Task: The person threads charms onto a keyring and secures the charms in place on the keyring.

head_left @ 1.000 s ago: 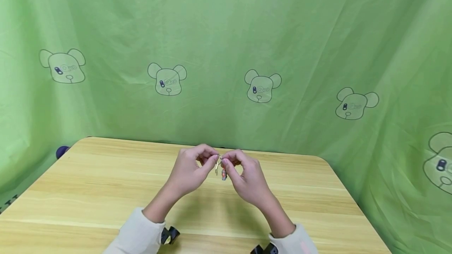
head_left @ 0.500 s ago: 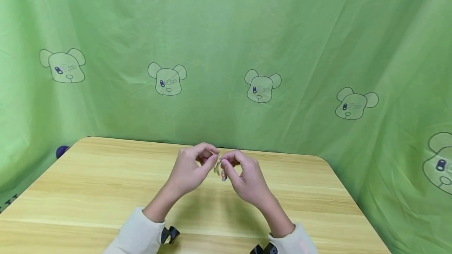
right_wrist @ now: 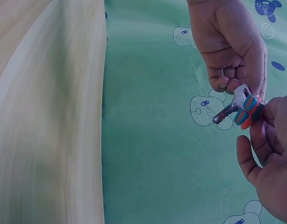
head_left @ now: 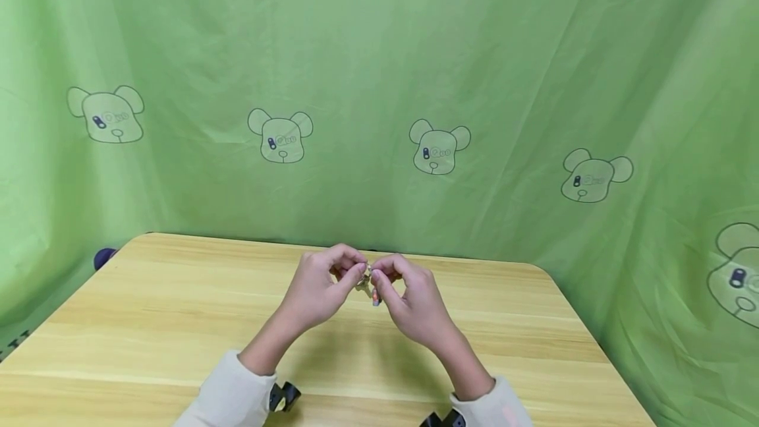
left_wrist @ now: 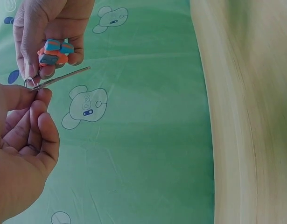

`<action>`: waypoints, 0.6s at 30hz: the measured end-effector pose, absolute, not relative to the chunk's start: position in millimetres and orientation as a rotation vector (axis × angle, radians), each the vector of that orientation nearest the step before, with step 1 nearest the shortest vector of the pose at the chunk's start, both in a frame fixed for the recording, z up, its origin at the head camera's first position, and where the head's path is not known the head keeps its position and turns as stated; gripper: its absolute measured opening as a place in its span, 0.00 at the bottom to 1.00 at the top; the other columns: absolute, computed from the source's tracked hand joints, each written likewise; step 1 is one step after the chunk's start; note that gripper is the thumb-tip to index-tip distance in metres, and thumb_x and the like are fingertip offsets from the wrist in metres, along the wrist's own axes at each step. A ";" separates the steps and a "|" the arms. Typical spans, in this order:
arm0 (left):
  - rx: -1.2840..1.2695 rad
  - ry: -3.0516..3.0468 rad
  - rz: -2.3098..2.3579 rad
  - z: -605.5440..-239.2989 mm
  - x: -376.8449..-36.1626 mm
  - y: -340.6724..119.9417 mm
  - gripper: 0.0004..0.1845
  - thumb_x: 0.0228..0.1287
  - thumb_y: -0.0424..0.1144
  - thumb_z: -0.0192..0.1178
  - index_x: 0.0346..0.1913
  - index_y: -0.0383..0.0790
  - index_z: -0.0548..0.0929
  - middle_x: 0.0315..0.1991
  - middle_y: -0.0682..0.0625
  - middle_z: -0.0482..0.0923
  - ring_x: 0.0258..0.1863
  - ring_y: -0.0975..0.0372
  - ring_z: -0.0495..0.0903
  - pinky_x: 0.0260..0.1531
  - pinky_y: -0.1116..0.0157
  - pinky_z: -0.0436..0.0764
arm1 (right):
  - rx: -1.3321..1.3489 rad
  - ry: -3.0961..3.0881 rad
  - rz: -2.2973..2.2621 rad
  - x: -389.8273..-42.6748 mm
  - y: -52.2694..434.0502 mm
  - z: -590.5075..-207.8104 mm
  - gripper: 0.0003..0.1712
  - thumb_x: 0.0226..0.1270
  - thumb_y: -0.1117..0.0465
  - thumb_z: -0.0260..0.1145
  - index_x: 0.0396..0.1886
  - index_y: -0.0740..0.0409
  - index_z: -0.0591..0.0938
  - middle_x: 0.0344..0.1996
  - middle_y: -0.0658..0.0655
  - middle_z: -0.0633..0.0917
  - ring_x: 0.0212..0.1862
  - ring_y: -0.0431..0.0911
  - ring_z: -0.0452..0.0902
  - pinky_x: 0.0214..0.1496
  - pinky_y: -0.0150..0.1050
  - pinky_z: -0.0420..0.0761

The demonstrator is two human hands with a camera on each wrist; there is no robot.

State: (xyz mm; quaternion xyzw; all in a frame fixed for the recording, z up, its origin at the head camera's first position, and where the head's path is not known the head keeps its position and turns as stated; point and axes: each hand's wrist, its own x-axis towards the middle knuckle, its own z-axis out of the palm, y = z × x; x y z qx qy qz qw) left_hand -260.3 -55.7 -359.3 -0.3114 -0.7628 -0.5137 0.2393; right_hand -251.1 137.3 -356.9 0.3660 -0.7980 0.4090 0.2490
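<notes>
A green cloth printed with bear faces (head_left: pixel 439 147) hangs behind and around a pale wooden worktop (head_left: pixel 148 321), and above the far middle of that worktop the two hands meet in the air. Between them is a small silver key (right_wrist: pixel 228 108) on a metal ring (left_wrist: pixel 29 83), with an orange-and-blue charm (left_wrist: pixel 55 51) hanging from the same ring; none of it touches the wood. The left hand (head_left: pixel 320 287) pinches the key's head end at the ring between thumb and forefinger, its other fingers curled in toward the palm. The right hand (head_left: pixel 412 302) has its fingers (left_wrist: pixel 40 37) curled round the charm and nips the ring beside it, so both hands are closed on the one small bundle. In the left wrist view the key's blade points away from the hands, slightly tilted; whether the key is already threaded fully on the ring cannot be told, as the fingertips cover the joint. Judging from this grip, working key against ring goes best if the right hand holds the ring steady and the left hand turns the key in short moves, keeping the pinch close to the hole so the blade does not lever out. Cream sleeves (head_left: pixel 234 394) cover both forearms near the worktop's front edge.
</notes>
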 end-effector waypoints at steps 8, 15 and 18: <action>-0.842 -2.091 -1.420 -359.5 -260.3 -57.5 0.02 0.69 0.29 0.65 0.39 0.38 0.86 0.26 0.55 0.85 0.24 0.67 0.80 0.27 0.67 0.82 | 1.002 -2.181 1.100 -250.7 137.2 -356.7 0.03 0.75 0.68 0.63 0.43 0.57 0.82 0.25 0.43 0.82 0.30 0.36 0.78 0.34 0.35 0.81; -0.830 -2.105 -1.427 -356.9 -258.4 -57.9 0.02 0.69 0.29 0.64 0.40 0.36 0.86 0.26 0.55 0.84 0.24 0.67 0.80 0.27 0.67 0.82 | 1.010 -2.187 1.083 -250.3 137.1 -357.0 0.02 0.76 0.67 0.63 0.43 0.59 0.82 0.25 0.42 0.81 0.29 0.35 0.78 0.34 0.34 0.80; -0.823 -2.107 -1.430 -355.9 -257.9 -57.8 0.02 0.69 0.28 0.64 0.40 0.36 0.86 0.26 0.55 0.84 0.24 0.67 0.79 0.27 0.67 0.82 | 1.021 -2.185 1.084 -251.0 137.2 -357.7 0.02 0.76 0.67 0.63 0.42 0.60 0.82 0.25 0.42 0.81 0.29 0.35 0.77 0.33 0.34 0.80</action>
